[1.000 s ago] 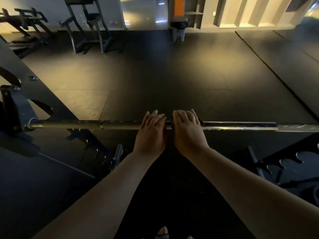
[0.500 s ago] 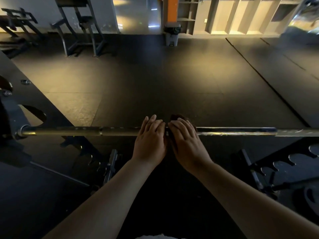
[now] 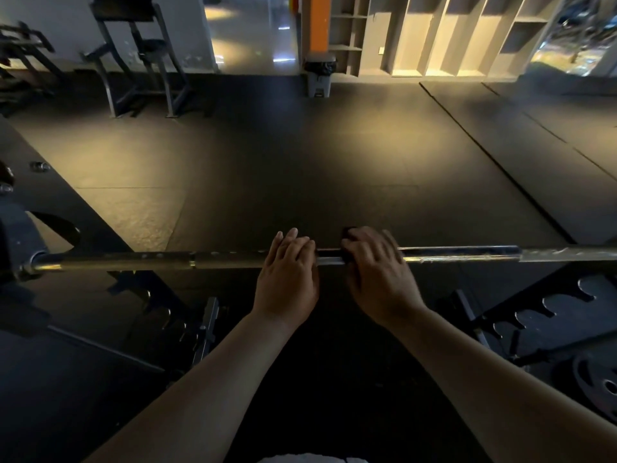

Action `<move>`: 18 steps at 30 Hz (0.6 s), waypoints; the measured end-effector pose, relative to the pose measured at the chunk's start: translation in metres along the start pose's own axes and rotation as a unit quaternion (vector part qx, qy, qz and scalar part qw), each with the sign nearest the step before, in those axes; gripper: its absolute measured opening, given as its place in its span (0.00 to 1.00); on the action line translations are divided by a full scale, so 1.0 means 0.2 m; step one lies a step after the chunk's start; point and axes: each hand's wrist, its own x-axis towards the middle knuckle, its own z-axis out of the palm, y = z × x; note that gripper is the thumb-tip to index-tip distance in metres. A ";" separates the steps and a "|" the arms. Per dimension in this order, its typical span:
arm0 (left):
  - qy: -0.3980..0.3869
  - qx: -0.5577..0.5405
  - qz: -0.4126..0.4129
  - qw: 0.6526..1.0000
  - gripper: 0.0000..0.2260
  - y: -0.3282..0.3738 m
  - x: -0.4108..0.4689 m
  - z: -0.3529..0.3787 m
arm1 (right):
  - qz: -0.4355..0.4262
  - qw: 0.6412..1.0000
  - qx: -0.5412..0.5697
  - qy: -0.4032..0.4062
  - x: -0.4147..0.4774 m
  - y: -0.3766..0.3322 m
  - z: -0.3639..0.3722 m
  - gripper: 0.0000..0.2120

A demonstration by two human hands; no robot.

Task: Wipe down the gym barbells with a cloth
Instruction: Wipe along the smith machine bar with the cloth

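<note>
On the barbell (image 3: 133,260), left hand (image 3: 287,275) flat, right hand (image 3: 377,279) tight around dark cloth (image 3: 347,232).

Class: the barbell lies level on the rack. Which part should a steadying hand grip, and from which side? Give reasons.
Grip the bare shaft of the barbell just left of the left hand, palm down from above on the near side. The shaft is slim, round and level, so fingers curl over it; the right hand holds the cloth on the bar further right.
</note>
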 end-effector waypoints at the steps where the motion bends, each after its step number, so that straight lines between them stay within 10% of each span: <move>1: 0.001 0.003 0.001 1.000 0.22 0.00 0.00 0.00 | 0.064 0.998 0.005 0.017 -0.01 0.02 -0.02 0.20; 4: -0.002 -0.003 0.000 1.000 0.22 0.01 0.00 0.01 | 0.151 0.987 0.045 0.037 0.00 -0.08 0.02 0.20; 10: -0.010 0.033 0.024 0.999 0.23 0.01 -0.01 0.02 | -0.004 0.998 0.043 -0.037 0.02 -0.09 0.02 0.27; 15: -0.004 0.030 0.017 0.999 0.23 0.03 0.00 0.01 | 0.176 0.982 0.033 0.054 0.00 -0.06 0.01 0.22; 18: -0.016 0.029 0.017 0.999 0.24 0.03 -0.01 0.01 | 0.085 0.994 0.057 0.024 0.00 -0.16 0.07 0.28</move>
